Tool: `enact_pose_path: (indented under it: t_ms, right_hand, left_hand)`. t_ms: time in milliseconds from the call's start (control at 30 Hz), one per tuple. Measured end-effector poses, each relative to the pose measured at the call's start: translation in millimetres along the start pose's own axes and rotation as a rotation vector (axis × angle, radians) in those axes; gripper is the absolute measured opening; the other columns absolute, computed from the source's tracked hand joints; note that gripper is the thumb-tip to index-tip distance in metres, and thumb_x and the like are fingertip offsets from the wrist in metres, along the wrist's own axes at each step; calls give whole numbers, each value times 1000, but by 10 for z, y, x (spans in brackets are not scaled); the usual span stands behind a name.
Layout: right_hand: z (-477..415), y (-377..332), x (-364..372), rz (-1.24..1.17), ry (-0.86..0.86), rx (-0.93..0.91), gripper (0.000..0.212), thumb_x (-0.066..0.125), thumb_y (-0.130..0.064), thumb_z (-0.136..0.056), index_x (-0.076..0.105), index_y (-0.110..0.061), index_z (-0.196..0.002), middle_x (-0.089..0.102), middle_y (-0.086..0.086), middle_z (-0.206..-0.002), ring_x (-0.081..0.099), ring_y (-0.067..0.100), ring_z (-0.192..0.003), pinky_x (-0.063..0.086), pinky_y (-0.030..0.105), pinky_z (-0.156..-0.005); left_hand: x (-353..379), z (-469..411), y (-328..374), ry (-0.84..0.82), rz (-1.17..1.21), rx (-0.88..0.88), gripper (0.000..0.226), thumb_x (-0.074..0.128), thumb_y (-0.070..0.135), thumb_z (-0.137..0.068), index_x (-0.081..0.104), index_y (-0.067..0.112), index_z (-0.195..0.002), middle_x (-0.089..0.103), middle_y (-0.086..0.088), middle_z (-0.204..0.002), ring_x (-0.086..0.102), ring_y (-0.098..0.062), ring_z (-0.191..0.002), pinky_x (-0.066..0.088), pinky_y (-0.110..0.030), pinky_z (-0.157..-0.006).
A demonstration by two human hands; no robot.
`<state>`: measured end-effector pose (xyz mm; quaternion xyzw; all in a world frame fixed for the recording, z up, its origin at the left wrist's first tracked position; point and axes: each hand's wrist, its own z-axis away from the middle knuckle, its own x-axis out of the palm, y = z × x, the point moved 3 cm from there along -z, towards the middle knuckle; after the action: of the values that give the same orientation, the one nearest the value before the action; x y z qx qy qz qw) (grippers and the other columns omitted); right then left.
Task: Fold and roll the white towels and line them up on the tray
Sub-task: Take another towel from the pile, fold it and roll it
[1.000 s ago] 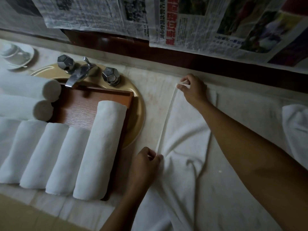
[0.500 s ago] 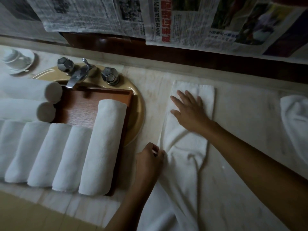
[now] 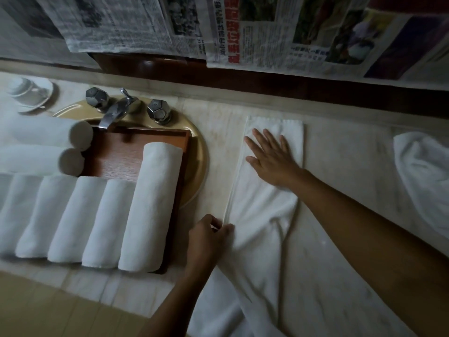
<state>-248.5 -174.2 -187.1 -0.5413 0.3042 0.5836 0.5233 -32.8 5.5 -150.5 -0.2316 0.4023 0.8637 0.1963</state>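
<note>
Much of the job looks done. A row of rolled towels (image 3: 148, 207) lies side by side across the wooden tray (image 3: 136, 152), which sits over the sink (image 3: 198, 152), and two more rolls (image 3: 48, 135) lie crosswise at the tray's far left. Bare wood shows between the two groups, so there seems to be room for more.

The towel in hand (image 3: 262, 215) is on the counter (image 3: 352, 166) just right of the sink. It is folded into a long narrow strip running away from the person. Its far end is flat and square, while the near end is rumpled and hangs over the counter's front edge. My guess is that it needs smoothing before it can be rolled. A loose towel (image 3: 422, 181) waits in a heap at the far right, so at least two remain.

The right hand (image 3: 272, 159) reaches forward on an outstretched arm and lies palm-down with fingers spread, pressing the strip's far end. The left hand (image 3: 209, 239) is close to the body, with fingers curled, and pinches the strip's left edge midway along.
</note>
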Motion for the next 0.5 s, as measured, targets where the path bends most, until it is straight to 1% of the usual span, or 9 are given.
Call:
enact_pose_path:
  t_ms: [100,167,233,300,333,400,467,500]
  right_hand:
    - [-31,-48,-10,3,-9,55,63,11,-60,-106,-6,-39,-162,-19,-6,-171,-22,21,-156,-8,57,-125]
    - [37,-167,-36,-12,4,126,63,22,-54,-108,-1,-35,-163,-16,0,-171,-18,27,-157,-5,60,-124]
    - [240,-371,-34,-67,29,147,62,34,-47,-108,11,-32,-163,-7,4,-172,-10,29,-158,0,60,-125]
    - [507,-580,55,-71,37,105,59,40,-45,-106,22,-29,-160,4,5,-172,-1,30,-157,9,61,-123]
    - [607,-636,119,-54,27,92,59,39,-46,-106,22,-29,-160,4,4,-171,0,30,-157,10,63,-122]
    - [651,-638,219,-36,-4,107,61,32,-50,-107,12,-33,-163,-4,1,-172,-7,28,-158,5,65,-122]
    - [540,-574,229,-36,-13,125,62,26,-51,-108,5,-35,-163,-9,-2,-172,-11,27,-158,1,65,-122]
    - [478,-542,215,-38,-14,126,62,25,-52,-108,5,-35,-163,-10,-2,-172,-11,26,-158,0,64,-122]
  left_hand:
    - [11,11,29,3,42,-14,24,79,41,-89,67,21,-89,68,6,-87,67,-9,-76,45,-18,-52]
    - [13,21,43,-9,60,-14,23,79,40,-89,67,19,-90,66,7,-86,65,-8,-76,45,-18,-54]
    - [9,31,62,-14,64,-1,23,79,38,-90,67,18,-89,65,7,-85,65,-9,-77,47,-20,-56]
    - [8,27,38,-9,78,4,23,79,37,-90,67,18,-89,65,7,-85,64,-9,-77,48,-20,-57]
    - [15,32,36,-15,77,3,22,78,37,-91,67,18,-90,65,8,-86,64,-9,-78,49,-20,-59]
    - [27,61,39,-38,90,-9,20,74,37,-94,66,18,-93,66,5,-91,67,-12,-82,57,-25,-64]
    - [74,128,45,-115,239,-80,23,70,35,-97,67,12,-97,70,-4,-95,70,-20,-84,62,-35,-68]
    - [98,205,60,-193,333,-132,25,67,33,-100,67,9,-100,72,-8,-96,71,-23,-85,62,-36,-67]
